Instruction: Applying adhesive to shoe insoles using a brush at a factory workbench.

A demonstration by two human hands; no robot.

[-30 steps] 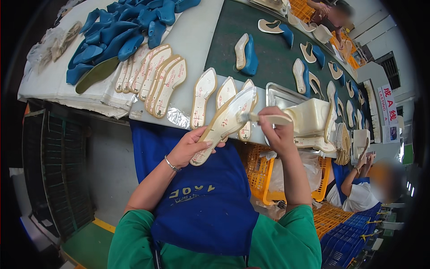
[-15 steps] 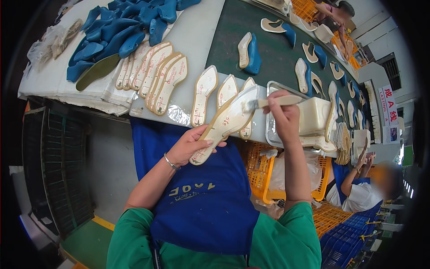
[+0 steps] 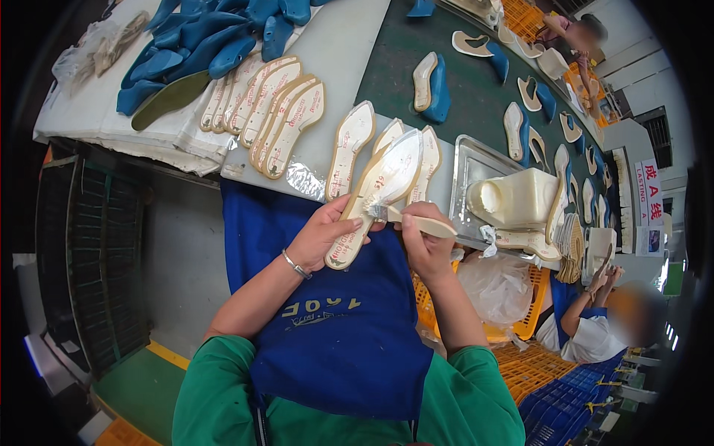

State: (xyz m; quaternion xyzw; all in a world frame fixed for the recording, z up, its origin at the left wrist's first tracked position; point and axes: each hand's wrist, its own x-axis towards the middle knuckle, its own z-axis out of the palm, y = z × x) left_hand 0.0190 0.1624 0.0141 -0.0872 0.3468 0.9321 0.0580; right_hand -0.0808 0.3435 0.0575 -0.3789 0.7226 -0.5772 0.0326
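My left hand (image 3: 329,236) grips a shoe insole (image 3: 382,183) by its heel end, holding it tilted over my apron. White wet paste coats its wide toe part. In my right hand (image 3: 426,249) is a flat brush with a wooden handle (image 3: 425,223); its bristles press on the insole's narrow middle, where a white dab shows. Just beyond, an insole (image 3: 349,141) and two more partly covered ones lie on the table. A metal tray (image 3: 462,175) at the right holds a white plastic container (image 3: 518,199) smeared with white paste.
Overlapping insoles (image 3: 295,128) lie at the left, beside a heap of blue shoe lasts (image 3: 216,44). A green conveyor belt (image 3: 401,44) carries lasts and insoles at the far right. A yellow crate (image 3: 537,297) stands below the table edge. Co-workers sit farther along the right.
The brush has come down and left from the insole's toe to its middle. My view has shifted a little, and the white container now shows uncovered by my right hand.
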